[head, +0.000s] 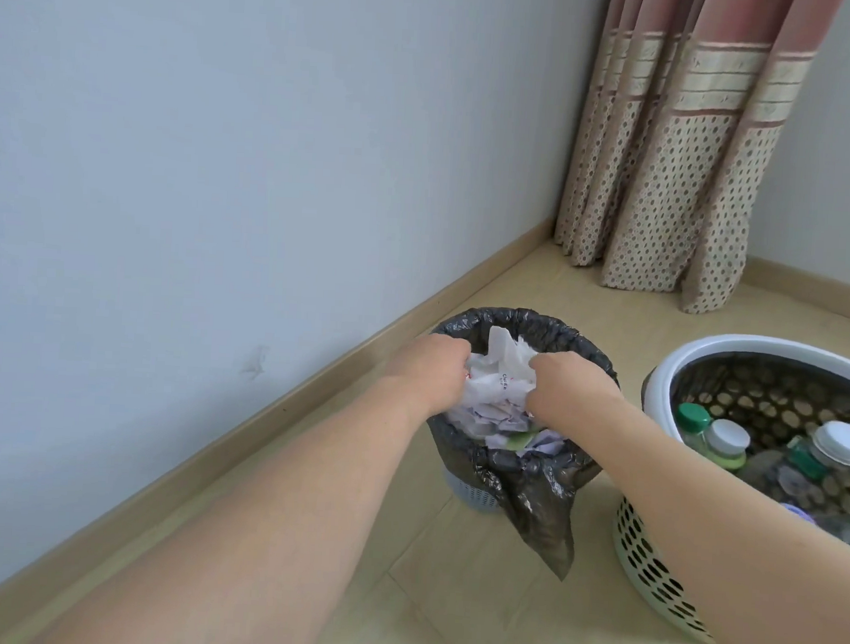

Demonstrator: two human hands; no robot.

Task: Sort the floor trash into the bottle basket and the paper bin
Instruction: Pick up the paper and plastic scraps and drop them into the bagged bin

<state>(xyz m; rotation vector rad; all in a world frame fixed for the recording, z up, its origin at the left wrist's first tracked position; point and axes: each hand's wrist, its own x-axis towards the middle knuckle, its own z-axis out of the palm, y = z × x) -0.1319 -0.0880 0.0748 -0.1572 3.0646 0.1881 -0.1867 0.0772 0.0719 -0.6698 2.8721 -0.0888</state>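
Note:
The paper bin (536,325), lined with a black plastic bag, stands on the floor by the wall. Crumpled white paper (501,370) fills its top. My left hand (430,371) grips the paper from the left and my right hand (565,385) grips it from the right, both over the bin's mouth with fingers curled into the wad. More crumpled paper scraps (501,424) lie below. The bottle basket (707,349), pale green with a white rim, stands to the right and holds several plastic bottles (727,436) with white and green caps.
A grey wall with a beige skirting board (311,385) runs along the left. A dotted pink and beige curtain (666,186) hangs in the far corner. Beige floor tiles (472,595) spread in front of the bin.

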